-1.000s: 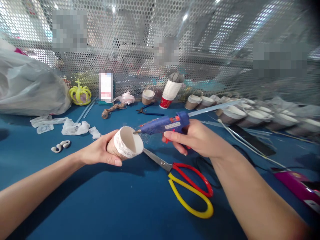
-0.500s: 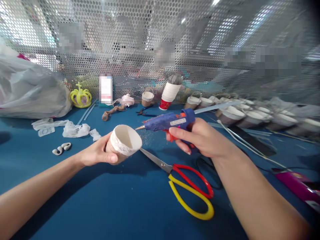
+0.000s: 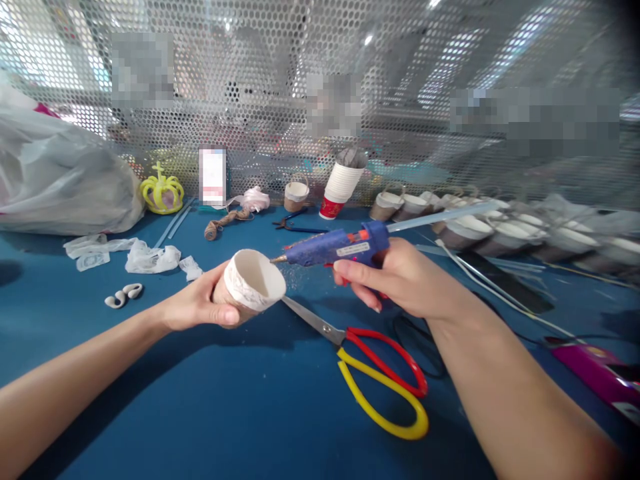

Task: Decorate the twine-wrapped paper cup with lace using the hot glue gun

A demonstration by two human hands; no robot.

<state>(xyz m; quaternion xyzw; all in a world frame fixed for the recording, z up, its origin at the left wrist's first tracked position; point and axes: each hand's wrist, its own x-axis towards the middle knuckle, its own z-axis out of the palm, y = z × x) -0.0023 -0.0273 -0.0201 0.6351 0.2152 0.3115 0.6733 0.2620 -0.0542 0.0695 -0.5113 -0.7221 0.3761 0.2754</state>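
Note:
My left hand (image 3: pixel 203 300) is closed around a paper cup (image 3: pixel 253 287), wrapped in brown below with a white lace band at its rim. The cup tilts so its mouth faces up and toward the right. In my right hand (image 3: pixel 395 277) is a blue hot glue gun (image 3: pixel 330 248), gripped by its handle with fingers at the red trigger. A clear glue stick (image 3: pixel 443 216) juts from its back end. The metal nozzle is right at the cup's rim; whether it touches I cannot tell. Below lie scissors (image 3: pixel 345 340) with red and yellow handles.
Lace strips (image 3: pixel 153 257), twine (image 3: pixel 225 223), a phone (image 3: pixel 213 177) and a yellow crown (image 3: pixel 161 192) lie to the left. Stacked paper cups (image 3: pixel 343 187) and pliers (image 3: pixel 295 225) stand behind. Several wrapped cups (image 3: pixel 465 230) line the right, near a black phone (image 3: pixel 505 280). A perforated metal screen (image 3: pixel 280 120) closes the back.
The glue gun has tipped slightly, its nozzle coming down and closer to the cup's rim. My left hand and the cup have hardly moved.

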